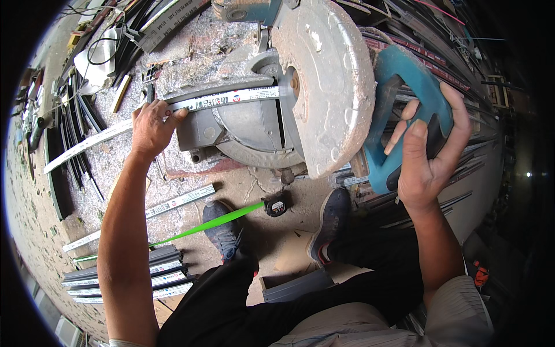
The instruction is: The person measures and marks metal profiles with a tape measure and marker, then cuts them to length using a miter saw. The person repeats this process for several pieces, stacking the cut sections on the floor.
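My left hand (151, 124) presses a long grey aluminium strip (173, 110) against the fence of a mitre saw (254, 115); the strip runs under the dusty blade guard (326, 75). My right hand (425, 156) wraps around the saw's teal handle (404, 87), fingers partly curled over the grip. The saw head is lowered over the strip. A black tape measure (277, 205) with its green tape (202, 226) pulled out lies on the ground by my shoes (222, 225).
Several cut aluminium strips (130, 280) lie stacked at lower left, one more (173, 203) beside my leg. Black and grey profiles (75, 115) pile up at left and behind the saw at right (439, 52). Metal dust covers the ground.
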`<state>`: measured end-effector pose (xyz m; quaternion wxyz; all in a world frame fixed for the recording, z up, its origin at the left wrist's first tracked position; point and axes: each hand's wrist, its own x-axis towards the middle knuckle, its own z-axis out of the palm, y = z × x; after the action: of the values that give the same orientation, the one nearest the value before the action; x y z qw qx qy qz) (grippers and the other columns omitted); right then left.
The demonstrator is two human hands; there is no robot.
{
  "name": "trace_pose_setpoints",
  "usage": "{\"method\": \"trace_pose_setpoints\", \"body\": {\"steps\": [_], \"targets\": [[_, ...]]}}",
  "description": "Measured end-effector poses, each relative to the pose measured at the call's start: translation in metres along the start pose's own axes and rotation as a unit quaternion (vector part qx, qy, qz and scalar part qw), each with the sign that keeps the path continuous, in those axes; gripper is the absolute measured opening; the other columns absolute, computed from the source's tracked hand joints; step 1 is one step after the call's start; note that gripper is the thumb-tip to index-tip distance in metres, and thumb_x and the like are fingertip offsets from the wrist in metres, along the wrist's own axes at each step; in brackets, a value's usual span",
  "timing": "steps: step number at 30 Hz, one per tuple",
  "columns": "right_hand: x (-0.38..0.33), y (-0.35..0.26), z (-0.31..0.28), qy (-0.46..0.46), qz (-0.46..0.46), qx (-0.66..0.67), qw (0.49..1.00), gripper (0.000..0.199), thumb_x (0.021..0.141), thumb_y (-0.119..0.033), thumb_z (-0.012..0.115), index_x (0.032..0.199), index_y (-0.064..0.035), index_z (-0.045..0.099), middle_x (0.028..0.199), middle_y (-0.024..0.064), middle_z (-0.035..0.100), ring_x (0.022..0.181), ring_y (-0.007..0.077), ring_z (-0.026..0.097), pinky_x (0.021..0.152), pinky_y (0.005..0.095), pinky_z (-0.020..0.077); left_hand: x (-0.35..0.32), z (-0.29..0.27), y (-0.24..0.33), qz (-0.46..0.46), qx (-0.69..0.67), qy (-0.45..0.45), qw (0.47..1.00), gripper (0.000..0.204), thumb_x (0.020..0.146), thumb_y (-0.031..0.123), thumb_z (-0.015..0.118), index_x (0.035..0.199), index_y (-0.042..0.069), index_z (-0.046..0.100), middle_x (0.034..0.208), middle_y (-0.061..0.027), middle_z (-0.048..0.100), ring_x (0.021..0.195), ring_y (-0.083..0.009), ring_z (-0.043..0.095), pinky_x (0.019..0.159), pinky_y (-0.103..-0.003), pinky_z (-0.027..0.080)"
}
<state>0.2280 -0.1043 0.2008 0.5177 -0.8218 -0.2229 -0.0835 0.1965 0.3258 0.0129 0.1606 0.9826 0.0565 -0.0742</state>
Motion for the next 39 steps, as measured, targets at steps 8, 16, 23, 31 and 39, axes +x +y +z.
{"method": "trace_pose_setpoints", "body": {"steps": [8, 16, 23, 31, 39], "targets": [[-0.001, 0.003, 0.001, 0.003, -0.007, -0.003, 1.0, 0.054, 0.108, -0.008, 0.057, 0.156, -0.0035, 0.032, 0.115, 0.0105, 0.062, 0.072, 0.0057, 0.056, 0.062, 0.0207, 0.0535, 0.0, 0.002, -0.003, 0.006, 0.001, 0.009, 1.0, 0.059, 0.1, 0.063, 0.062, 0.092, 0.004, 0.068, 0.097, -0.0112, 0.067, 0.102, -0.0318, 0.061, 0.101, -0.048, 0.037], [-0.003, 0.002, 0.001, 0.006, -0.001, -0.005, 1.0, 0.055, 0.107, -0.006, 0.056, 0.156, -0.0034, 0.031, 0.115, 0.0106, 0.062, 0.072, 0.0063, 0.056, 0.062, 0.0217, 0.054, 0.0, 0.002, -0.001, 0.003, -0.003, 0.012, 1.0, 0.06, 0.099, 0.064, 0.063, 0.091, 0.005, 0.068, 0.097, -0.0112, 0.067, 0.103, -0.0319, 0.061, 0.103, -0.048, 0.037], [-0.005, 0.003, 0.001, 0.004, -0.002, 0.004, 1.0, 0.056, 0.107, -0.006, 0.057, 0.156, -0.0033, 0.03, 0.115, 0.0104, 0.062, 0.074, 0.0072, 0.057, 0.063, 0.0227, 0.0547, -0.001, 0.0, 0.001, 0.0, -0.003, 0.011, 1.0, 0.059, 0.099, 0.062, 0.063, 0.091, 0.004, 0.068, 0.096, -0.012, 0.067, 0.102, -0.0326, 0.061, 0.103, -0.049, 0.037], [-0.008, 0.005, 0.002, 0.005, -0.002, 0.005, 1.0, 0.057, 0.107, -0.007, 0.057, 0.157, -0.0038, 0.029, 0.116, 0.0106, 0.061, 0.074, 0.0077, 0.058, 0.063, 0.0231, 0.0548, -0.001, -0.001, 0.002, 0.001, 0.01, 0.009, 1.0, 0.056, 0.1, 0.059, 0.064, 0.092, 0.004, 0.068, 0.097, -0.0124, 0.067, 0.102, -0.0333, 0.062, 0.103, -0.049, 0.038], [-0.014, 0.008, 0.003, 0.001, -0.011, 0.003, 1.0, 0.058, 0.106, -0.004, 0.055, 0.157, -0.0024, 0.028, 0.116, 0.0119, 0.06, 0.074, 0.0091, 0.057, 0.063, 0.0238, 0.055, 0.0, 0.003, -0.004, 0.009, 0.0, 0.01, 1.0, 0.061, 0.099, 0.064, 0.061, 0.093, 0.004, 0.068, 0.097, -0.0128, 0.067, 0.102, -0.0335, 0.062, 0.103, -0.049, 0.038]]}}
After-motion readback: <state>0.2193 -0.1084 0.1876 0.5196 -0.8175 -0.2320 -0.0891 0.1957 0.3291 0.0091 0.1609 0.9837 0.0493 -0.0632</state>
